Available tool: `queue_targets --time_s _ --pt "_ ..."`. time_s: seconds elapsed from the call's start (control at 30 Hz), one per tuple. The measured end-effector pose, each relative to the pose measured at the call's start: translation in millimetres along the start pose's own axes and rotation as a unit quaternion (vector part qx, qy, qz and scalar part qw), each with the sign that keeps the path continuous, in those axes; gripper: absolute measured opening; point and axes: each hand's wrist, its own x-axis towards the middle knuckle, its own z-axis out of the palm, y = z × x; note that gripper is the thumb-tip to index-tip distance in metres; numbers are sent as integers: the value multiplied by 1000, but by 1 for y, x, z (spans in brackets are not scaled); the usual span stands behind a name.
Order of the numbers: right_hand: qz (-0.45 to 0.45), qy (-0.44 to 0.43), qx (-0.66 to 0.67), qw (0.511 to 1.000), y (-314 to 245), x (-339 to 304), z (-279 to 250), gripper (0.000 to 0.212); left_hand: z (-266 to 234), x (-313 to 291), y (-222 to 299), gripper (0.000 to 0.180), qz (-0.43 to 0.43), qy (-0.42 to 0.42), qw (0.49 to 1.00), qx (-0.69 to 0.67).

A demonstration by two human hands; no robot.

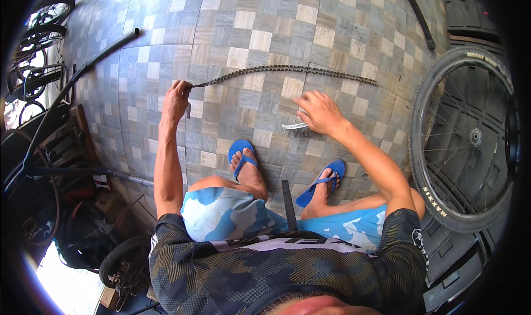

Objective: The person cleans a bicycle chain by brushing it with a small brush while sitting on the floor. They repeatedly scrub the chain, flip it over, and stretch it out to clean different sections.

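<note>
A long bicycle chain (287,70) lies stretched across the tiled floor. My left hand (176,100) is closed on the chain's left end, pinching it at the fingertips. My right hand (319,111) hovers with fingers spread just over a small silvery metal tool (293,126) on the tiles, below the chain's middle. Whether it touches the tool is unclear. My feet in blue flip-flops (241,151) rest on the floor below the hands.
A bicycle wheel with tyre (463,138) stands at the right. A black tube (105,52) and bike frames and wheels (38,33) are at the left. Another dark curved strip (417,13) lies at upper right. A black strap (288,196) lies between my feet.
</note>
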Motion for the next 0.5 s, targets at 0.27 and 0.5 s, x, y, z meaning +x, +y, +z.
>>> queue_targets --time_s 0.27,0.5 --pt "-45 93 26 994 -96 139 -135 45 -117 58 214 15 232 -7 970 -77" --pt "-192 226 128 946 -127 132 -257 23 -87 101 232 83 313 -35 850 -421"
